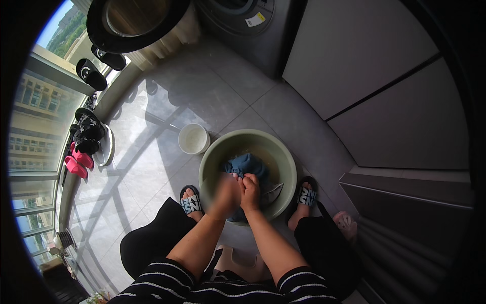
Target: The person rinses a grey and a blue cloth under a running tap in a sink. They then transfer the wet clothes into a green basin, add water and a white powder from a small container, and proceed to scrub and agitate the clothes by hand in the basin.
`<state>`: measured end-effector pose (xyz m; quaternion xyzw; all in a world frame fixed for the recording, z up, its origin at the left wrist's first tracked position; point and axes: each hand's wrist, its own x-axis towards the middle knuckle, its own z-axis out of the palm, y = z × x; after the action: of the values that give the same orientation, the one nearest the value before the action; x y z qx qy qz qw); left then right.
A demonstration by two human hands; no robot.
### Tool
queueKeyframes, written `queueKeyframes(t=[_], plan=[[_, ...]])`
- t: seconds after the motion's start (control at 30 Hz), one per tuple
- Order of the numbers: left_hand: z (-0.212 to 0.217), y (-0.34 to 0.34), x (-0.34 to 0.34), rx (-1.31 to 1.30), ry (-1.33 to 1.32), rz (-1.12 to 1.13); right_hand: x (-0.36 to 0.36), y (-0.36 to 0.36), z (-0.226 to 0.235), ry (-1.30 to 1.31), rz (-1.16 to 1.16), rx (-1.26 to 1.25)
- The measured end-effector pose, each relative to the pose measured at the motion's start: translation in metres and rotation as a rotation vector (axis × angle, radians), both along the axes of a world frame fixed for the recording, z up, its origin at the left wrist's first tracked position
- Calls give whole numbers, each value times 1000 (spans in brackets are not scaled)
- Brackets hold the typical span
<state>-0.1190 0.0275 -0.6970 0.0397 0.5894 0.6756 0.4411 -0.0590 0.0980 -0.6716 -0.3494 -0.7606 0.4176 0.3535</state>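
Note:
A wide pale green basin [290, 167] stands on the floor between my feet, with water and wet clothes in it. Bunched up in the middle is a blue garment [249, 163]. Closed fingers of my right hand [249, 192] grip the near edge of this garment. Right beside it, my left hand [225, 196] is over the same cloth, but a blur covers most of it and its grip cannot be made out. Part of a darker, light-edged cloth [273, 193] shows to the right of my hands, against the basin's inner side.
A small white bucket [194, 139] stands just beyond the basin's left side. Several slippers and shoes [87, 133] line the window at left. A front-loading washing machine [243, 30] and grey cabinets [374, 61] stand ahead and right. I sit on a beige stool [238, 263].

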Motion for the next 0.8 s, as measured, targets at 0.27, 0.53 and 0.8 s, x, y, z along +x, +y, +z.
queueKeyframes(t=[0.27,0.53,0.8], plan=[[-9,41,-65,-160,169,76,-25,62,-18,35,-285,-431],[-22,64,-62,-511,1404,-478,-5,87,-34,-808,262,258],[-67,90,-53,-694,1341,-665,-10,96,-81,-1092,276,98]])
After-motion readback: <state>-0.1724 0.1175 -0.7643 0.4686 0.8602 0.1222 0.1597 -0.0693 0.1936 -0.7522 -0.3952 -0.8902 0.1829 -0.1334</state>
